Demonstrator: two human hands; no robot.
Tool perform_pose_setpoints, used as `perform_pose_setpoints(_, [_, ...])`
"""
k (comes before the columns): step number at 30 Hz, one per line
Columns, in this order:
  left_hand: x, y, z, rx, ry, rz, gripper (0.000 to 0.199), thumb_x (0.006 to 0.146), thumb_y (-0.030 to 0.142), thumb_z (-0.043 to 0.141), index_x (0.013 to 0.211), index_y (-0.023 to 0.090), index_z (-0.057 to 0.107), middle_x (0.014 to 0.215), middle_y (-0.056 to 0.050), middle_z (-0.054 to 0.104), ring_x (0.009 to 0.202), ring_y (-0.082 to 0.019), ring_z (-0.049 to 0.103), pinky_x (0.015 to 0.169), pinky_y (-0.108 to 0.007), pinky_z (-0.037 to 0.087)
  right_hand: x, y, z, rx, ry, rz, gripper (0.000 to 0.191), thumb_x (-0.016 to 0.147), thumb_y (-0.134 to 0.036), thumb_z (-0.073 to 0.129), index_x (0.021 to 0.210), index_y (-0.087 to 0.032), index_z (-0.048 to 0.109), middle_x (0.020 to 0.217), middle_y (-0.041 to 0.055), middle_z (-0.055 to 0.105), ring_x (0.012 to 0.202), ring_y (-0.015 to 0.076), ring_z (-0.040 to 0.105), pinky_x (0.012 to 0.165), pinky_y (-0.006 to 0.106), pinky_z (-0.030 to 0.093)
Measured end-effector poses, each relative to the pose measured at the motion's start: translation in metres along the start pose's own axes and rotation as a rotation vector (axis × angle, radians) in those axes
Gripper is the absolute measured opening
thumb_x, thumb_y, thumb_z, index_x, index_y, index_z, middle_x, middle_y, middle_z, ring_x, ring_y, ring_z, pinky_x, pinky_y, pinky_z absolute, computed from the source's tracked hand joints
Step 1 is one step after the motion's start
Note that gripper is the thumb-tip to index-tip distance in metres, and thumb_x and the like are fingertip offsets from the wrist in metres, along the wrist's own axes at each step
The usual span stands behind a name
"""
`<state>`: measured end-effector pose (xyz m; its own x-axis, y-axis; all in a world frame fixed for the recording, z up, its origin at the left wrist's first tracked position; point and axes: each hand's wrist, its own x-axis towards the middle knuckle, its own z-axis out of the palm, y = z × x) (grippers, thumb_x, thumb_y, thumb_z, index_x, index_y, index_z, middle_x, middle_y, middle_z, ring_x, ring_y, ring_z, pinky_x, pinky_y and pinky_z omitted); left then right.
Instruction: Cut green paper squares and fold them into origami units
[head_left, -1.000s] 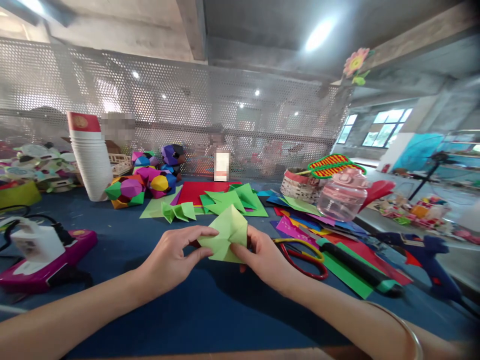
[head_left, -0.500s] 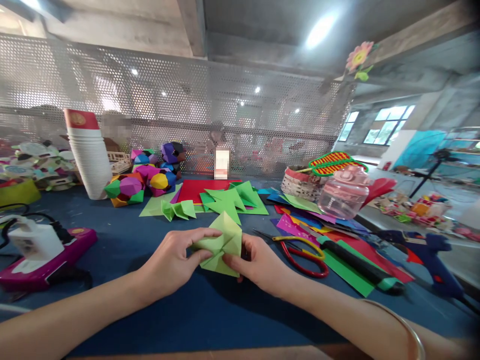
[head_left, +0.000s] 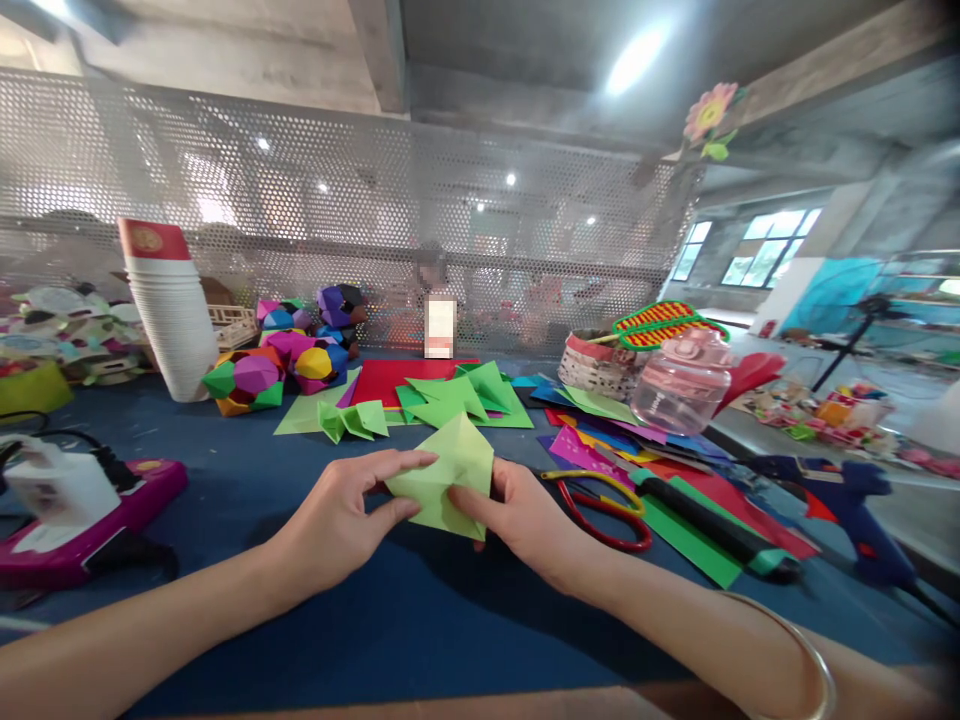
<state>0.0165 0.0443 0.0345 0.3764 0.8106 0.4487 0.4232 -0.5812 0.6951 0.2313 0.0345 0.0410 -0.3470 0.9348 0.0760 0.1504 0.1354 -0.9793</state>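
Note:
A folded light green paper [head_left: 448, 474] is held up between both hands, above the blue table [head_left: 360, 640]. My left hand [head_left: 345, 520] pinches its left corner between thumb and fingers. On the right edge, my right hand [head_left: 521, 515] grips it with the thumb on the front; its other fingers are mostly hidden behind the paper. Just beyond lie green folded pieces [head_left: 446, 400] and a smaller pleated green piece [head_left: 352, 420].
Red-and-yellow-handled scissors [head_left: 607, 510], a black-handled cutter [head_left: 705, 520] and coloured sheets [head_left: 757, 500] lie right, near a pink bottle [head_left: 682, 385] and blue glue gun [head_left: 855, 510]. Left are stacked cups [head_left: 172, 320], paper balls [head_left: 251, 380] and a purple power strip [head_left: 146, 510].
The held paper has tilted and turned slightly, and its front now looks flatter, with the central folds less visible. Both hands keep hold of it. The view has shifted a little.

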Motion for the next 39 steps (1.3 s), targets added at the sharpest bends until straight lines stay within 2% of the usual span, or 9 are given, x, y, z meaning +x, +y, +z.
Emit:
perform_pose_setpoints(2, [-0.0017, 0.0009, 0.0011, 0.02, 0.017, -0.01, 0.04, 0.085, 0.022, 0.065, 0.123, 0.033, 0.069, 0.113, 0.004, 0.075, 0.105, -0.019, 0.069, 0.09, -0.026, 0.053, -0.0016, 0.002, 0.0003, -0.204, 0.036, -0.062, 0.022, 0.084, -0.036, 0.063, 0.093, -0.016, 0.062, 0.076, 0.001, 0.06, 0.061, 0.0146, 0.053, 0.05, 0.025, 0.045])
perform_pose_setpoints(5, [-0.003, 0.002, 0.0034, 0.041, 0.016, 0.011, 0.035, 0.084, 0.019, 0.065, 0.117, 0.028, 0.073, 0.103, 0.002, 0.075, 0.095, -0.018, 0.07, 0.082, -0.026, 0.052, -0.0042, 0.0044, 0.0, -0.503, 0.08, -0.238, 0.014, 0.087, -0.02, 0.055, 0.099, -0.017, 0.062, 0.083, 0.0017, 0.065, 0.069, 0.0157, 0.056, 0.062, 0.026, 0.044])
perform_pose_setpoints(7, [-0.003, 0.0018, 0.005, 0.057, 0.013, 0.037, 0.029, 0.085, 0.018, 0.064, 0.112, 0.026, 0.074, 0.097, 0.001, 0.075, 0.089, -0.017, 0.07, 0.077, -0.025, 0.051, -0.0053, 0.0052, -0.0009, -0.588, 0.077, -0.321, 0.019, 0.089, -0.015, 0.051, 0.104, -0.019, 0.062, 0.09, 0.0019, 0.068, 0.075, 0.0162, 0.058, 0.068, 0.026, 0.043])
perform_pose_setpoints(11, [-0.0024, 0.0, 0.0068, 0.081, 0.027, 0.103, 0.023, 0.085, 0.014, 0.065, 0.103, 0.023, 0.074, 0.094, 0.001, 0.071, 0.084, -0.014, 0.068, 0.074, -0.022, 0.05, -0.0053, 0.0054, -0.003, -0.671, 0.053, -0.333, 0.016, 0.093, -0.016, 0.049, 0.104, -0.02, 0.06, 0.089, 0.0022, 0.068, 0.072, 0.0159, 0.057, 0.066, 0.026, 0.04])
perform_pose_setpoints(20, [-0.0007, 0.0033, 0.0058, 0.22, 0.109, 0.313, 0.026, 0.087, 0.003, 0.059, 0.098, 0.023, 0.069, 0.098, 0.001, 0.059, 0.083, -0.009, 0.062, 0.073, -0.016, 0.048, -0.0053, 0.0061, -0.0029, -0.615, 0.011, -0.316, 0.015, 0.096, -0.018, 0.044, 0.101, -0.02, 0.059, 0.082, 0.0002, 0.061, 0.068, 0.0141, 0.048, 0.064, 0.025, 0.037])
perform_pose_setpoints(24, [-0.0015, 0.0053, 0.006, 0.245, 0.118, 0.344, 0.027, 0.09, 0.003, 0.06, 0.103, 0.025, 0.068, 0.097, 0.001, 0.058, 0.084, -0.009, 0.062, 0.074, -0.017, 0.048, -0.0041, 0.0088, -0.0023, -0.553, 0.034, -0.287, 0.013, 0.094, -0.019, 0.045, 0.086, -0.019, 0.056, 0.075, -0.0022, 0.055, 0.064, 0.0117, 0.044, 0.059, 0.023, 0.035])
perform_pose_setpoints(32, [-0.0014, 0.005, 0.0065, 0.233, 0.139, 0.358, 0.022, 0.092, 0.008, 0.062, 0.105, 0.024, 0.069, 0.096, 0.001, 0.059, 0.083, -0.01, 0.062, 0.074, -0.018, 0.047, -0.0003, 0.0079, -0.0028, -0.545, 0.084, -0.235, 0.024, 0.089, -0.025, 0.05, 0.066, -0.019, 0.047, 0.059, -0.0046, 0.042, 0.055, 0.0094, 0.034, 0.049, 0.023, 0.025])
perform_pose_setpoints(37, [-0.001, 0.0038, 0.0066, 0.227, 0.129, 0.379, 0.022, 0.091, 0.005, 0.062, 0.102, 0.022, 0.069, 0.093, 0.001, 0.062, 0.082, -0.01, 0.064, 0.074, -0.018, 0.049, -0.0014, 0.0095, -0.0031, -0.532, 0.075, -0.255, 0.015, 0.087, -0.022, 0.051, 0.073, -0.018, 0.053, 0.066, -0.0035, 0.049, 0.06, 0.0102, 0.04, 0.053, 0.021, 0.031])
perform_pose_setpoints(39, [-0.0013, 0.0031, 0.007, 0.24, 0.119, 0.397, 0.026, 0.092, 0.003, 0.06, 0.109, 0.021, 0.068, 0.096, -0.001, 0.064, 0.085, -0.011, 0.065, 0.076, -0.018, 0.049, -0.0013, 0.0104, -0.0031, -0.526, 0.071, -0.266, 0.013, 0.088, -0.021, 0.051, 0.076, -0.018, 0.055, 0.069, -0.0028, 0.052, 0.062, 0.0107, 0.042, 0.055, 0.021, 0.032])
